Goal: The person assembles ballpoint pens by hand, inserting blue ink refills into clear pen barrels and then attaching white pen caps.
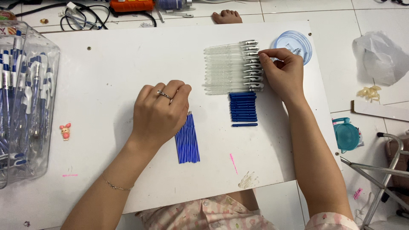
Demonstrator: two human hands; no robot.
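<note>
My right hand [283,72] has its fingers pinched together on the clip end of the row of clear pen barrels [232,67]; my left hand [159,113] lies curled, fingers pressed together, over the top of the blue refill bundle [187,140]. I judge the barrels light, stiff and slick, likely to roll, so best taken near the clip. The refills look thin and whippy, better gripped mid-length. Blue sleeves [243,108] lie just below the barrels, a clear round lid [298,42] just right of them. The bench [119,68] is open left of the barrels; its right edge runs close beside them.
</note>
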